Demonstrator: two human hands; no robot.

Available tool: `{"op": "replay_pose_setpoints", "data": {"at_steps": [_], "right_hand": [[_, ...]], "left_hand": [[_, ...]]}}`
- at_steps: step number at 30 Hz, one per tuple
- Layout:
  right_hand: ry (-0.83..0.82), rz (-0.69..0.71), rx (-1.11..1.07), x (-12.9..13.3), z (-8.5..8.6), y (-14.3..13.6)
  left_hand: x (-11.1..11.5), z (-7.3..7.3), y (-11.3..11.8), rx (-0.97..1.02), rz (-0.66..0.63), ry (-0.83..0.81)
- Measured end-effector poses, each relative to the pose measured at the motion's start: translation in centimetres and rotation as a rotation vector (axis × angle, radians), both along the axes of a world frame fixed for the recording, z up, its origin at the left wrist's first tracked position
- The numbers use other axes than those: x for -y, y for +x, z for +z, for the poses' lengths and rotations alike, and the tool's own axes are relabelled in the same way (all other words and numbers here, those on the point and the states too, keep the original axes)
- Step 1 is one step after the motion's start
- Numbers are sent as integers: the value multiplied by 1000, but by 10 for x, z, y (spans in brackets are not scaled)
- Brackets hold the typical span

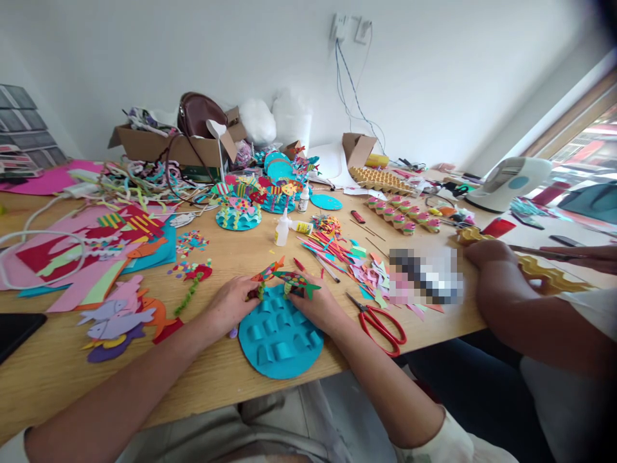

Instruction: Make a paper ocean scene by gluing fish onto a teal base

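Note:
A round blue base [281, 341] with raised paper loops lies at the table's front edge. At its back left, my left hand [234, 302] has its fingers closed on an orange paper fish [268, 272] on a short green stem. My right hand [315, 305] is closed at the back right, on a green paper fish [296, 281] with coloured dots, also on a green stem. Both fish stand above the base's far rim; the fingertips are partly hidden behind them. Finished-looking blue bases with fish [238, 215] stand further back, near a white glue bottle [282, 230].
Red-handled scissors [380, 325] lie right of the base, beside coloured paper scraps [378, 276]. Felt fish [118, 318] and coloured sheets [72, 257] cover the left. Another person's arm [506, 276] reaches over yellow egg carton [554, 280] at right.

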State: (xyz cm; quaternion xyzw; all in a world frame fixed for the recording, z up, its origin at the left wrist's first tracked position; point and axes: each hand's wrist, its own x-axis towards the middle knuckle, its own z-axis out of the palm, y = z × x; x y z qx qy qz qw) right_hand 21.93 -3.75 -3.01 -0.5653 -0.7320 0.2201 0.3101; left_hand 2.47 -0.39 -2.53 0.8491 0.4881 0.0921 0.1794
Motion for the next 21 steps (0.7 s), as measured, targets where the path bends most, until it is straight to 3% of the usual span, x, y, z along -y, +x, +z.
{"op": "replay_pose_setpoints", "data": {"at_steps": [21], "right_hand": [[8,-2,12,0,-2,1]], "left_hand": [[3,2,0,71,22,7]]}}
